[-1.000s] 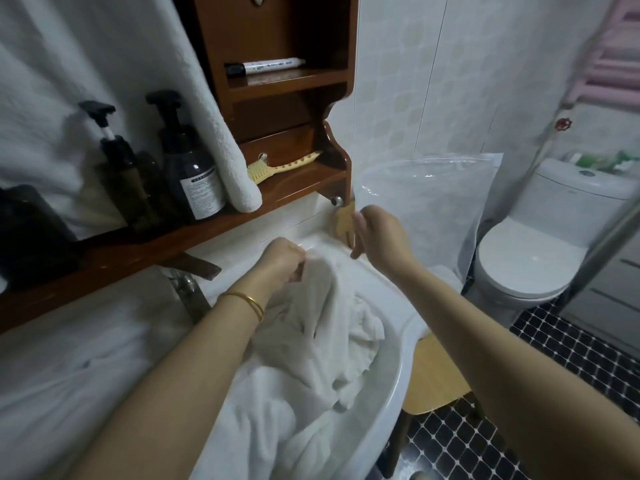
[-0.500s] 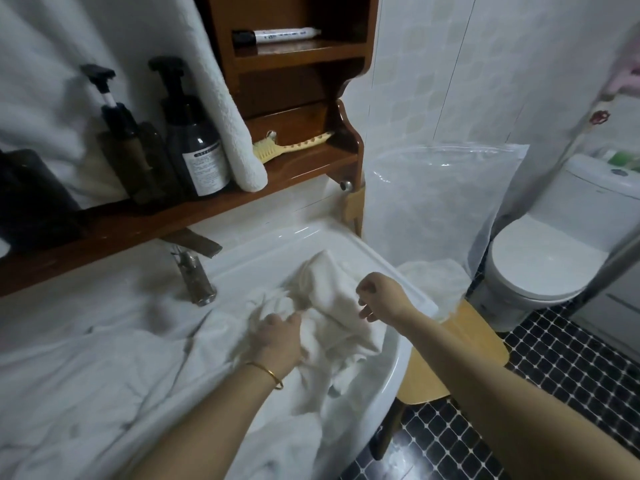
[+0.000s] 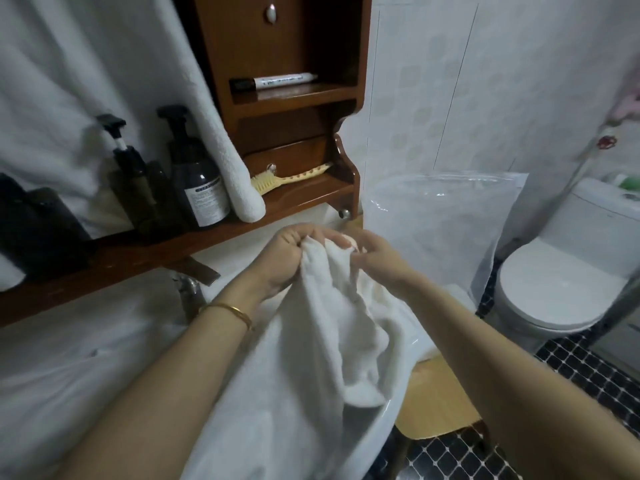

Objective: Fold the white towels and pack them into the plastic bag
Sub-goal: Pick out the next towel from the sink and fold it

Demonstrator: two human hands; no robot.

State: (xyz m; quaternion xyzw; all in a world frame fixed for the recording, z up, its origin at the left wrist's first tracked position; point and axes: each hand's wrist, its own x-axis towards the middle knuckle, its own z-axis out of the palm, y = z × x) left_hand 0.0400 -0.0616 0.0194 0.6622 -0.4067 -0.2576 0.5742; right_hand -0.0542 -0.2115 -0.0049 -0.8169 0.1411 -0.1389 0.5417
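A white towel (image 3: 346,323) hangs bunched over the washbasin (image 3: 367,438) in a tiled bathroom, its top edge gathered between a person's two hands, which meet above the basin's far side. The plastic bag (image 3: 440,230) stands upright against the wall just right of the hands, apart from them, with more white cloth showing at its foot. A white toilet (image 3: 561,282) sits beyond the bag, and a wooden stool (image 3: 436,403) stands beside the basin. The left hand (image 3: 287,258) grips the towel's upper edge with curled fingers; the right hand (image 3: 377,258) pinches the same edge just beside it. The towel's loose folds drape below both wrists towards the basin rim. A gold bangle (image 3: 228,311) circles the left wrist
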